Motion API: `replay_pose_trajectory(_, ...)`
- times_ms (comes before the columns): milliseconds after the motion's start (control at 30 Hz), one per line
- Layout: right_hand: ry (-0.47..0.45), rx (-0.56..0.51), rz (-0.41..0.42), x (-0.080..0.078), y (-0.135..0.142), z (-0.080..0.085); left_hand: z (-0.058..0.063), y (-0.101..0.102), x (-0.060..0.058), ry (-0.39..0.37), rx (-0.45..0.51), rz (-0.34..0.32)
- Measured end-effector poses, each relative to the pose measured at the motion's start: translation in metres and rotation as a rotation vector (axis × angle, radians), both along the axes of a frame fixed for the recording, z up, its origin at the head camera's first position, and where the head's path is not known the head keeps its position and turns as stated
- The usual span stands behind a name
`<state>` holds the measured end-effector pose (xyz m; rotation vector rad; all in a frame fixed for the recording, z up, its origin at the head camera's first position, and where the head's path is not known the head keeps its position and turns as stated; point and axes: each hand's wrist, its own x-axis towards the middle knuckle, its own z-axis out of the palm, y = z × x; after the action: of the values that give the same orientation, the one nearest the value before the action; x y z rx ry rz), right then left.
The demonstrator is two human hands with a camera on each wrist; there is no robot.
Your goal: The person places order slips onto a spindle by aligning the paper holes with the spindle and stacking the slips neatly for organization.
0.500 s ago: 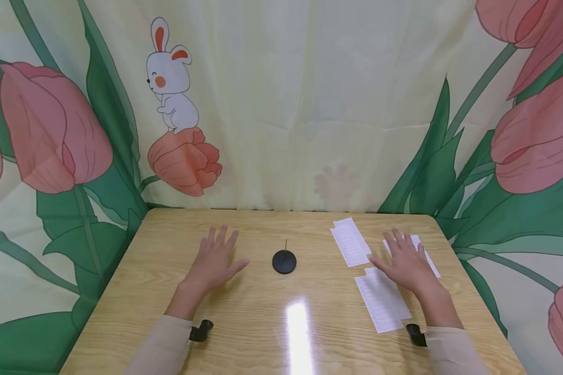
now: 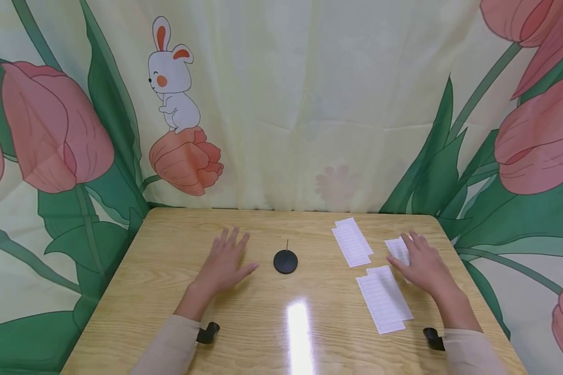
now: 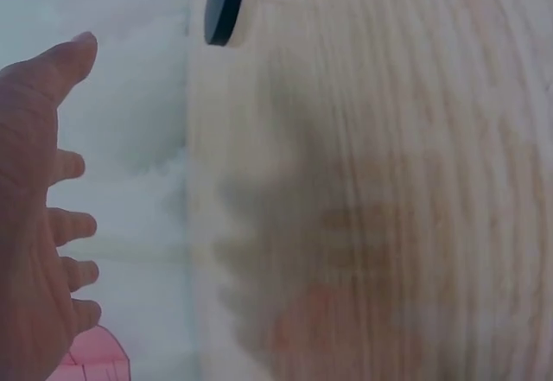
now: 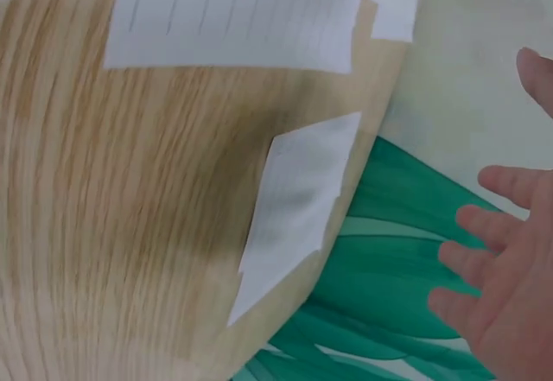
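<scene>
My left hand (image 2: 222,268) hovers over the left half of the wooden table, fingers spread and holding nothing. To its right stands a round black base with a thin upright spike (image 2: 285,261); the left wrist view shows the base (image 3: 226,5) beyond the thumb. My right hand (image 2: 424,264) is above the right side, fingers extended, partly covering a pair of lined white paper sheets (image 2: 396,250). In the right wrist view those sheets (image 4: 298,204) lie flat, apart from the fingers. Nearer me are more overlapping lined sheets (image 2: 383,299).
Another overlapping pair of lined sheets (image 2: 352,242) lies toward the table's back edge. A curtain (image 2: 281,104) printed with tulips and a rabbit hangs behind the table (image 2: 169,250). Light glares off the front middle of the tabletop.
Both hands have shifted to the right. The right hand's fingers are closer together than before, and more of the far-right sheets' left part shows. The papers and spiked base stay put.
</scene>
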<state>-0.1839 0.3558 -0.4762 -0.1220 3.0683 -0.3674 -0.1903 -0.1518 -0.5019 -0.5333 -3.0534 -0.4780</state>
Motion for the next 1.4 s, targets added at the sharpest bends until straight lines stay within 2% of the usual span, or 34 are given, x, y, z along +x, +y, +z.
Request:
replay_pose_trajectory(333,-0.034,0.007,-0.021,-0.001,0.023,-0.008,-0.009,0.012,-0.002,0.007,0.000,-0.043)
replay_pose_trajectory(633,-0.098,-0.101,-0.038,-0.003,0.040,-0.018,-0.014,0.024,-0.005,0.015,-0.003,-0.085)
replay_pose_trajectory(900,-0.126,-0.178,-0.064,-0.003,0.059,-0.023,-0.028,0.037,-0.013,0.000,-0.021,-0.122)
replay_pose_trajectory(1133,-0.134,-0.172,-0.090,-0.002,0.071,-0.026,-0.036,0.046,-0.014,-0.023,-0.025,-0.142)
replay_pose_trajectory(1233,-0.156,-0.179,-0.109,-0.002,0.072,-0.027,-0.036,0.050,-0.015,-0.031,0.009,-0.151)
replay_pose_trajectory(1400,-0.170,-0.197,-0.135,-0.004,0.075,-0.030,-0.036,0.055,-0.017,-0.086,0.124,-0.143)
